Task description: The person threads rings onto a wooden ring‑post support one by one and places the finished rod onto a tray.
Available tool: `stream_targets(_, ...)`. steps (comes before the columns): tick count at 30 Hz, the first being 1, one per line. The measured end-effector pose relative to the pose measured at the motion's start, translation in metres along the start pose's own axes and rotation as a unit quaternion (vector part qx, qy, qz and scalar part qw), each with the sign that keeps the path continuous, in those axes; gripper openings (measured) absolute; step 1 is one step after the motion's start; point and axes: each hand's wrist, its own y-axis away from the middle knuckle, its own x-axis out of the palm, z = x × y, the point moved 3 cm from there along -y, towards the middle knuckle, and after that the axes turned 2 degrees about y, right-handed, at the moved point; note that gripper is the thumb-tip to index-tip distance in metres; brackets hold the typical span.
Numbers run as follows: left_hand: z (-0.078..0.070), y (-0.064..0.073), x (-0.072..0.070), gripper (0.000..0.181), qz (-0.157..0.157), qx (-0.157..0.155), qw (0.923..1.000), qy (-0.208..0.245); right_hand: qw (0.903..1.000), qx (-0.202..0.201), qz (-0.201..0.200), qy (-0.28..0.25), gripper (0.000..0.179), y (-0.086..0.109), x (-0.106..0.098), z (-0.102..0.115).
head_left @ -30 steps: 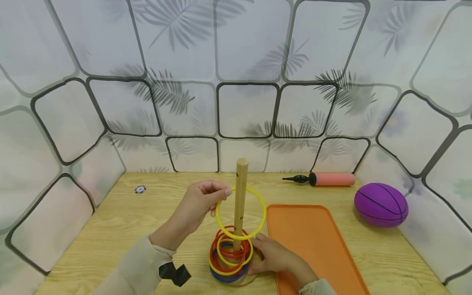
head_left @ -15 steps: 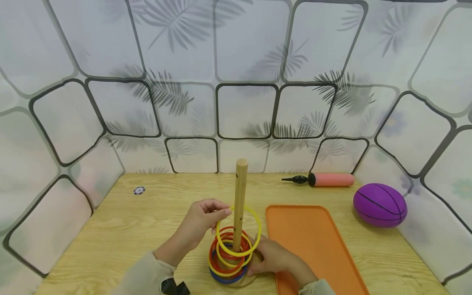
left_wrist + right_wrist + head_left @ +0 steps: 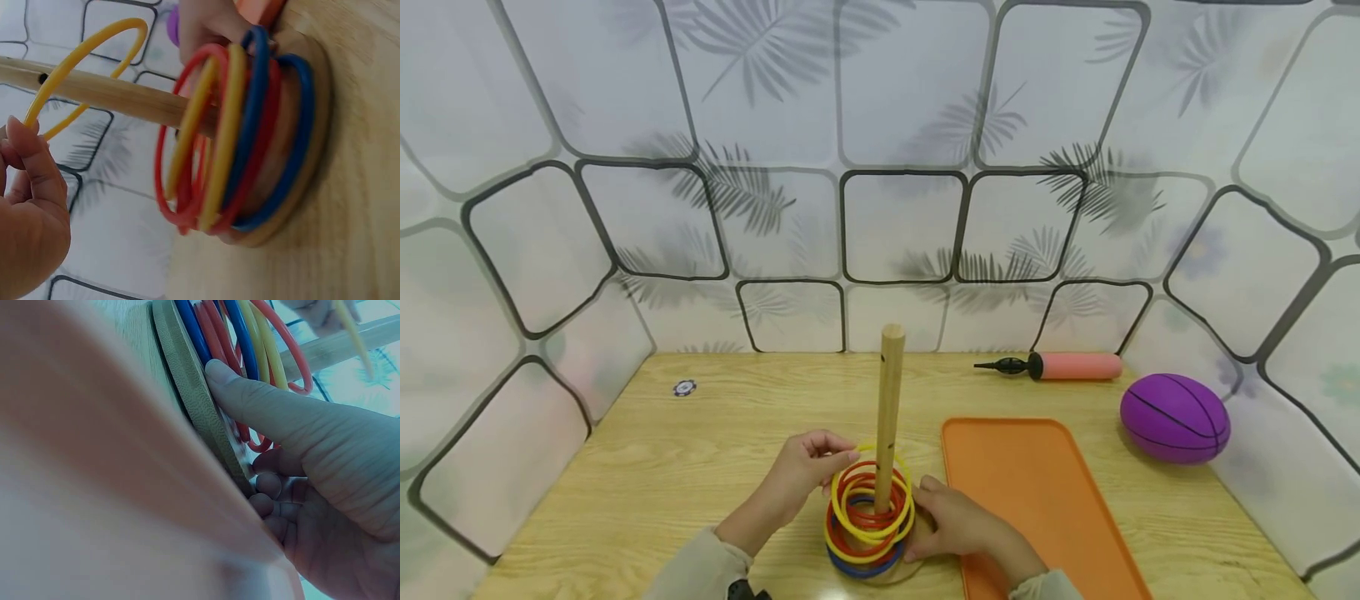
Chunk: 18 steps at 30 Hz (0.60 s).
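A wooden post [image 3: 890, 400] stands upright on a round wooden base [image 3: 194, 394]. Red, yellow and blue rings [image 3: 253, 112] lie stacked around its foot, some of them tilted. My left hand [image 3: 797, 475] pinches a yellow ring [image 3: 119, 26] between thumb and fingertips. That ring encircles the post and hangs tilted above the stack, as the left wrist view shows. On the other side, my right hand [image 3: 958, 523] grips the edge of the base, its thumb on top beside the lowest blue ring and its fingers curled at the rim. Part of the base is hidden by the rings.
An orange tray [image 3: 1015, 475] lies just right of the stand, under my right forearm. Farther back is a pink hand pump [image 3: 1078, 366], with a purple ball [image 3: 1176, 418] near the right wall. A small poker chip [image 3: 684, 388] lies at the back left.
My left hand has lowered the yellow ring down along the post, from well above the stack to close over it. My right hand has stayed at the base.
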Motion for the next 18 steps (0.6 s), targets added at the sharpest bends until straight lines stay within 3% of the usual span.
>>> stream_targets(8, 0.027, -0.004, -0.003, 0.018, 0.019, -0.026, 0.9994, -0.013, 0.9999, 0.012, 0.001, 0.001, 0.094, 0.0, -0.001, 0.001)
stream_targets(18, 0.045, -0.006, -0.01, 0.027, 0.007, -0.038, 0.9986, -0.036, 0.9997, 0.021, 0.011, -0.009, 0.094, 0.0, -0.002, 0.003)
